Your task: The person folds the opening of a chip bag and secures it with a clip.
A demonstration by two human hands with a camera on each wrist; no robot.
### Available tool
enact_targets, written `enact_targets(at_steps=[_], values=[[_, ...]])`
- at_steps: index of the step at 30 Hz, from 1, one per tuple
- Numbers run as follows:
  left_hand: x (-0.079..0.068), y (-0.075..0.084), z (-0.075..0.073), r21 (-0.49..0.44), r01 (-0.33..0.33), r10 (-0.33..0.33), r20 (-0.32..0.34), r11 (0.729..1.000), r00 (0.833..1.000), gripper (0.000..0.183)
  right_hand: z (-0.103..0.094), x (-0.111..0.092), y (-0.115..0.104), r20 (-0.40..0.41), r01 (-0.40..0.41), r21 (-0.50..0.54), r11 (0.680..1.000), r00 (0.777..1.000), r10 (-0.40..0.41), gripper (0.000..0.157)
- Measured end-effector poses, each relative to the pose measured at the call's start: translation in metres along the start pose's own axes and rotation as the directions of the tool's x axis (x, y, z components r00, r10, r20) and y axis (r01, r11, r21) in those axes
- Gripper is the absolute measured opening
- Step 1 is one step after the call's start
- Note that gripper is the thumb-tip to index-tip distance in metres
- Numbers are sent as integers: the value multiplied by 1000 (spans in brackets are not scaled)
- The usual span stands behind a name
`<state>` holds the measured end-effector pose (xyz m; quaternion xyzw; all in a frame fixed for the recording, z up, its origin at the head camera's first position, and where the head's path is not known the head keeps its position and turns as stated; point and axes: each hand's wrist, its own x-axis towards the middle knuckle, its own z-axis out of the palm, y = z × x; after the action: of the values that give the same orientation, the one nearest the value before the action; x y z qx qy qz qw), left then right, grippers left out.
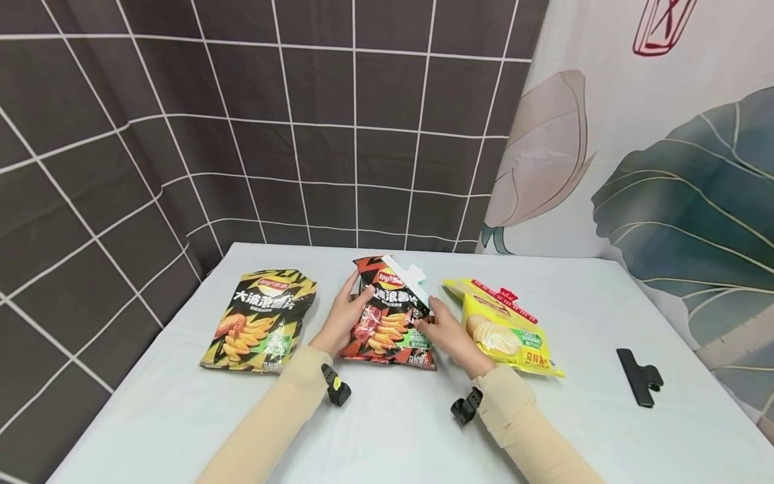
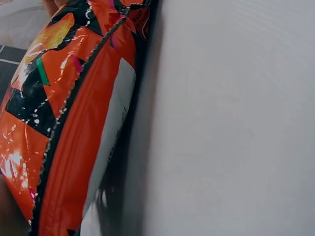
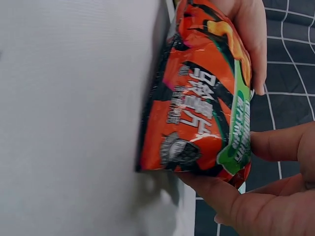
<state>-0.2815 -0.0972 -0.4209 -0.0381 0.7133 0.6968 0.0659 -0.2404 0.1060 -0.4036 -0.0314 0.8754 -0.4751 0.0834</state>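
Observation:
Both hands hold a red and black chip bag (image 1: 387, 326) at the middle of the table. Along its upper right corner runs a slanted white bag clip (image 1: 404, 279). My left hand (image 1: 343, 314) grips the bag's left side, thumb over the front. On the other side my right hand (image 1: 449, 335) pinches the right edge near the clip's lower end, thumb on the front. The right wrist view shows the right hand's fingers (image 3: 216, 196) around the bag's side, with the left hand (image 3: 251, 37) at the opposite side. Only the bag's bottom seam and underside fill the left wrist view.
A yellow and black chip bag (image 1: 261, 323) lies at the left. To the right is a yellow chip bag (image 1: 504, 329) with a red clip (image 1: 504, 300) across its slanted top. A black bag clip (image 1: 637, 378) lies farther right. Dark gridded cloth (image 1: 314, 161) hangs behind the table.

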Motion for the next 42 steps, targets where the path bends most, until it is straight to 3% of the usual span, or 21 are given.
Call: enact_targets(at_steps=[12, 21, 24, 30, 35, 42], values=[[-2, -3, -3, 47, 58, -59, 13, 997, 998, 69, 2, -2, 5, 39, -18, -34, 999, 999, 20, 64], [-2, -2, -6, 41, 42, -43, 13, 998, 999, 66, 4, -3, 1, 22, -39, -53, 998, 999, 40, 63], [-4, 0, -10, 91, 6, -7, 11, 996, 1000, 66, 7, -3, -1, -2, -13, -51, 999, 1000, 12, 65], [-14, 14, -27, 278, -103, 99, 29, 955, 995, 67, 16, -5, -12, -103, 115, -17, 993, 988, -117, 66], [-25, 32, -43, 359, -159, 160, 26, 920, 987, 66, 25, -8, -28, -172, 214, 43, 976, 964, -204, 65], [-34, 55, -70, 437, -181, 207, -12, 881, 978, 63, 43, -9, -49, -155, 272, 154, 950, 956, -249, 64]])
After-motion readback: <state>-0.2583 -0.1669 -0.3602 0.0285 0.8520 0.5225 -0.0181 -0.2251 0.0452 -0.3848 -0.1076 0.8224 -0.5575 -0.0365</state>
